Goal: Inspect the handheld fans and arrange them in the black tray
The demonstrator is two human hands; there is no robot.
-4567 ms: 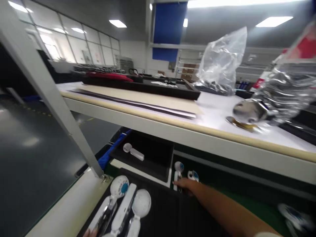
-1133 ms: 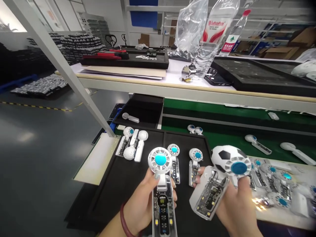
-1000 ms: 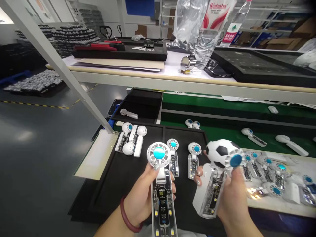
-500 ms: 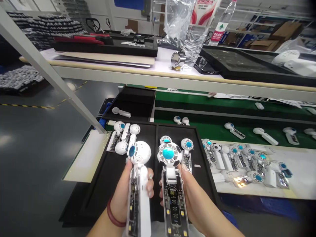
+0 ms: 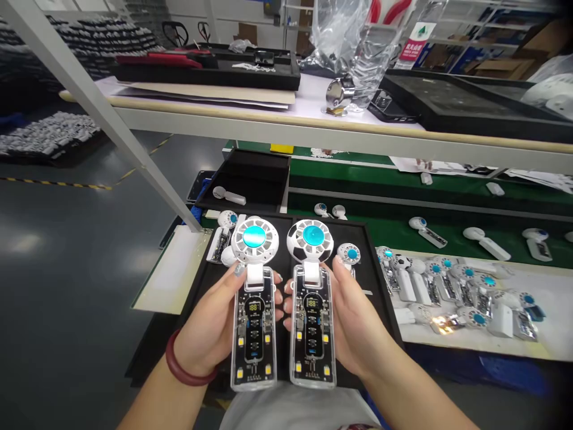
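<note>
Two small handheld fans stand side by side, upright, with round heads, blue discs and clear bodies showing circuit boards. My left hand is closed around the white-headed left fan. Wrapped round the right fan, whose head has black patches, is my right hand. Both circuit-board faces point toward me, and the fans do not touch. Behind them, the black tray holds more fans, among them one with a blue disc at the right and one at the left.
A metal-framed shelf crosses above, bearing trays, a bottle and a chrome object. Several fans lie on a pale board at right and on the green conveyor. A slanted post stands at left.
My left hand has turned its fan from edge-on to face me. Both fans have risen in view, and their lower ends now show. The view has shifted slightly.
</note>
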